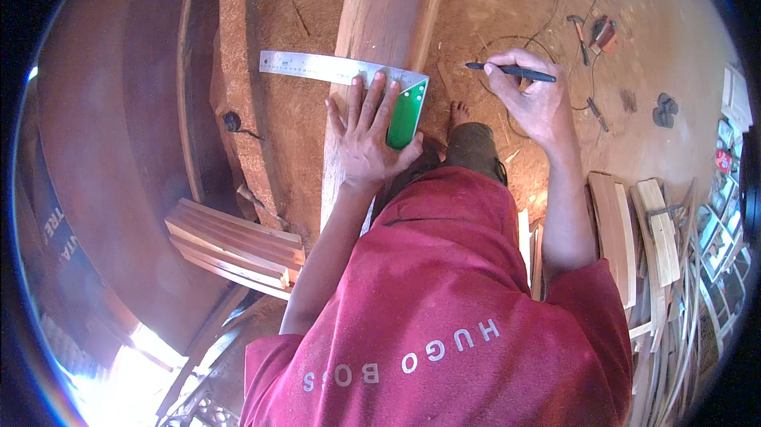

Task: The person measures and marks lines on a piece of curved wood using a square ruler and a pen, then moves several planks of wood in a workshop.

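A try square lies across a long wooden plank (380, 7), its steel blade (309, 66) reaching past the plank's left edge and its green handle (407, 116) along the right side. Pressed flat on the square is my left hand (369, 130), fingers spread over the blade and thumb near the handle. My right hand (531, 98) is raised to the right of the plank, pinching a black pen (515, 72). The pen points left, toward the square, and touches nothing. Part of the plank is hidden beneath my left hand and arm.
Stacked wooden strips (234, 245) sit at the left, beside a long beam (246, 86). A hammer (579, 37), a reddish power tool (605, 34) and cables lie on the dirt floor. Dark sandals (665, 110) are farther right. More boards (614, 229) stand by my right elbow.
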`<action>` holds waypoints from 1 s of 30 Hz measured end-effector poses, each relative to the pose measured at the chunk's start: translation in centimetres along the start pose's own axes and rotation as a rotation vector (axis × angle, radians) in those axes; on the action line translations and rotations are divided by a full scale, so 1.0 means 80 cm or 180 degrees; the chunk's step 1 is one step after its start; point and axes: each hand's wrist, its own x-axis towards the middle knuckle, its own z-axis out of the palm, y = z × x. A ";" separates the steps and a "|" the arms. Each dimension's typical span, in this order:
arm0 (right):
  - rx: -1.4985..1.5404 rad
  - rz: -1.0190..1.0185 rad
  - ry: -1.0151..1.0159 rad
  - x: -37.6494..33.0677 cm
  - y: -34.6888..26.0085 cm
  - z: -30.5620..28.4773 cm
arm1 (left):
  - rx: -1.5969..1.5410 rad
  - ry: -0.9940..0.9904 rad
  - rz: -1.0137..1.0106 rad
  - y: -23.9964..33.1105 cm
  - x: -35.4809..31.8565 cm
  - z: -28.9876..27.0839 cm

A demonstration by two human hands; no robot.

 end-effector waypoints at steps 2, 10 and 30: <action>0.0012 -0.0017 0.0149 -0.007 0.008 0.001 | 0.0061 -0.0108 -0.0035 0.003 0.000 -0.003; 0.0098 -0.0073 0.0320 -0.020 0.016 0.005 | 0.0154 -0.0107 0.0050 -0.001 0.001 -0.002; 0.0451 0.0189 0.0268 -0.017 0.027 0.003 | 0.0271 0.0110 0.0235 -0.003 0.005 0.004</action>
